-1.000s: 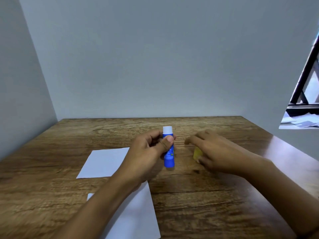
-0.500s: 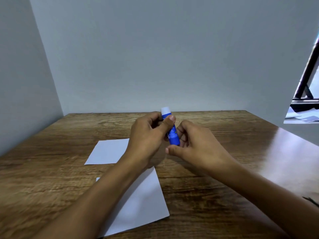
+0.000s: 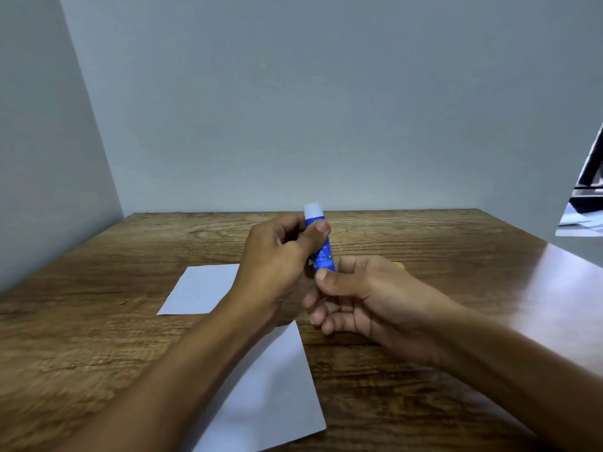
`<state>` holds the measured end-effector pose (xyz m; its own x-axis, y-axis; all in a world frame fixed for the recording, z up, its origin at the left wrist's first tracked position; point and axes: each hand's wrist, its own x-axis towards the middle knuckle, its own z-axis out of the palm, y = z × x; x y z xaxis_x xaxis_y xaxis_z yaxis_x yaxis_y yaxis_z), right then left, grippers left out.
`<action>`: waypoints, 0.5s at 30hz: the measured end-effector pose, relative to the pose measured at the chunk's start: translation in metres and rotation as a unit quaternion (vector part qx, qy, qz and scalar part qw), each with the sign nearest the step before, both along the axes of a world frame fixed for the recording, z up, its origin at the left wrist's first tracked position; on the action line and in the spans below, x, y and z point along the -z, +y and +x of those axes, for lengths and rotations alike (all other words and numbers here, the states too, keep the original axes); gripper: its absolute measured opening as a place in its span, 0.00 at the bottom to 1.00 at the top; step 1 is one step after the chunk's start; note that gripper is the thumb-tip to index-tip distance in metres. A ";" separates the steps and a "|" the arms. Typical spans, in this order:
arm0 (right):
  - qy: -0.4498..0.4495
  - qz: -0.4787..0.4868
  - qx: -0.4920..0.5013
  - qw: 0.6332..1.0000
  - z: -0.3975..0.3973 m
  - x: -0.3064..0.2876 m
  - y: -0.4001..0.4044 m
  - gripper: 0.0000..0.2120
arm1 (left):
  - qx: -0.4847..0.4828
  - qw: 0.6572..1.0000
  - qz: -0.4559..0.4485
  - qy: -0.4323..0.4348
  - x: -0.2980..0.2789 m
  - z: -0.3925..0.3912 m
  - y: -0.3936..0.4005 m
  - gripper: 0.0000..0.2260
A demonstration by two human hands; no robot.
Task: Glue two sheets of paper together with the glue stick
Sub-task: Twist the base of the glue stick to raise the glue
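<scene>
Both hands held the glue stick point(image 3: 321, 244) above two sheets: left hand point(image 3: 277, 256) gripping its top, right hand point(image 3: 359, 295) pinching its base, apparently to twist up glue.

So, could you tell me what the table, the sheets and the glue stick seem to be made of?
Table: wood or wood-look laminate, with visible grain and a sheen at the right. Sheets: thin matte white paper, lying flat. Glue stick: probably smooth plastic, a blue tube with a pale tip.

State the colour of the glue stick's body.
Blue, with a white tip: the glue stick, seen in the head view.
</scene>
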<state>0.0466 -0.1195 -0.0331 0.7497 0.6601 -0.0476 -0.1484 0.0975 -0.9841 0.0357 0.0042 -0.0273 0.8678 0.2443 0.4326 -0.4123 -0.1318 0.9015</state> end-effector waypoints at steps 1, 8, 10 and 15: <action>-0.003 0.005 0.014 1.000 -0.001 0.001 0.002 0.01 | -0.003 1.000 0.000 0.000 0.000 0.000 0.000 0.11; 0.010 0.058 0.076 0.995 0.002 0.003 0.002 0.01 | -0.003 1.000 0.004 -0.011 -0.001 0.000 -0.001 0.08; 0.045 0.078 0.052 0.995 0.001 0.001 0.001 0.04 | -0.002 1.000 -0.003 -0.011 -0.002 -0.001 -0.001 0.08; 0.079 0.092 0.025 0.992 -0.001 -0.003 0.002 0.06 | -0.005 1.000 -0.023 -0.005 -0.005 -0.001 -0.001 0.10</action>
<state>0.0452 -0.1179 -0.0306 0.7741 0.6313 -0.0483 -0.2891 0.2846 -0.9140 0.0347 0.0037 -0.0228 0.8611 0.2728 0.4290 -0.4200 -0.0938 0.9027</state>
